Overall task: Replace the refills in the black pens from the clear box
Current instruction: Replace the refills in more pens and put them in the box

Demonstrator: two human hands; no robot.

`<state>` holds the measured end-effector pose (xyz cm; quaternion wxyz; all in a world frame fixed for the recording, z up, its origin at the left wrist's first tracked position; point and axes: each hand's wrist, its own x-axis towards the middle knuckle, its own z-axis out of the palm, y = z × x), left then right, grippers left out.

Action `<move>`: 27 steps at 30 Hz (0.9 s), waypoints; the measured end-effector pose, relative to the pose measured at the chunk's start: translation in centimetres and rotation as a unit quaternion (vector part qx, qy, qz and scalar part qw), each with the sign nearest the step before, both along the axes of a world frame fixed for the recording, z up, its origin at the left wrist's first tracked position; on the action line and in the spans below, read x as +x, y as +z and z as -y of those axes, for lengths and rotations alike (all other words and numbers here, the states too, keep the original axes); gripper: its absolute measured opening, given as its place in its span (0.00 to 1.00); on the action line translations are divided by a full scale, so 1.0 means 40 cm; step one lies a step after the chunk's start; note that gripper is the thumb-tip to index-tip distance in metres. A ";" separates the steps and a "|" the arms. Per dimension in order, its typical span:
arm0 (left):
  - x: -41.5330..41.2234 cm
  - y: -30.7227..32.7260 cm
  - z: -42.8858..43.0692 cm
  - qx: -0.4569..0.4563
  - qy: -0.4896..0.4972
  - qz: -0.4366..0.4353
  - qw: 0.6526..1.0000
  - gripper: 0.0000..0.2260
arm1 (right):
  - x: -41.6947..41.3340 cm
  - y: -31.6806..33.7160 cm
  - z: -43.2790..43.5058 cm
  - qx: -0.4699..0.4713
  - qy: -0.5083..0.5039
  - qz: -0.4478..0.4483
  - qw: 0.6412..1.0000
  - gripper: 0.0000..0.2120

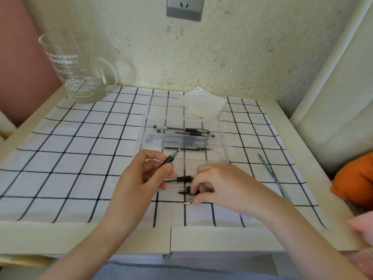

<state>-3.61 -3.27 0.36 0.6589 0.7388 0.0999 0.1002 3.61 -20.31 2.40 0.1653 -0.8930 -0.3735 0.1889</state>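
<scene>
at the lower centre of the frame, a small metal pen tip [187,202] lies on the checked cloth [60,158], its long axis running left to right, touching or just beside the fingertips of the right hand [220,184]. that hand is curled down over a black clip piece [184,191] and the clear barrel [173,188] beside it; whether the fingers are clamped on the piece or only resting on it cannot be told. just above, a black-grip pen [181,179] lies left to right between the 2 hands. the left hand [141,174] is pinched on a pen front section [170,158], its point angled up and right toward the clear box [145,126]. inside the box, in the middle of the frame, a loose refill [187,148] lies left to right, just beyond that raised point; 2 whole pens [185,131] rest farther back. judged from this, the refill is nearer the left hand, though that hand is occupied. a glass jug [76,67] stands at upper left.
</scene>
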 end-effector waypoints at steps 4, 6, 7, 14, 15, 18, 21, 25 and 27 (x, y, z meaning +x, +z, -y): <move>0.001 0.001 0.001 0.005 0.003 0.000 1.000 0.03 | -0.023 -0.007 -0.011 -0.001 0.037 0.037 0.999 0.08; 0.000 0.000 0.003 0.007 0.000 -0.001 1.000 0.03 | -0.030 -0.021 -0.020 0.004 0.052 0.046 0.998 0.08; 0.001 -0.001 0.004 0.008 0.000 -0.001 1.000 0.03 | -0.031 -0.027 -0.024 0.006 0.057 0.048 0.997 0.08; 0.001 -0.001 0.004 0.007 -0.002 -0.002 1.000 0.03 | -0.028 -0.038 -0.023 0.025 0.069 0.038 0.997 0.06; 0.001 -0.002 0.004 0.008 -0.003 -0.002 1.000 0.03 | -0.031 -0.040 -0.024 0.030 0.073 0.041 0.996 0.06; 0.001 -0.004 0.004 0.008 -0.003 -0.001 1.000 0.03 | -0.036 -0.043 -0.028 0.055 0.067 0.029 0.996 0.04; 0.001 -0.002 0.003 0.001 -0.004 -0.001 1.000 0.03 | -0.028 -0.024 -0.023 0.154 -0.005 -0.037 0.987 0.03; -0.001 -0.003 0.005 -0.006 -0.012 -0.007 1.000 0.03 | 0.003 0.004 0.000 0.297 -0.132 -0.119 0.938 0.14; -0.001 -0.004 0.008 -0.004 -0.019 -0.010 1.000 0.04 | 0.014 0.014 0.006 0.342 -0.162 -0.132 0.916 0.12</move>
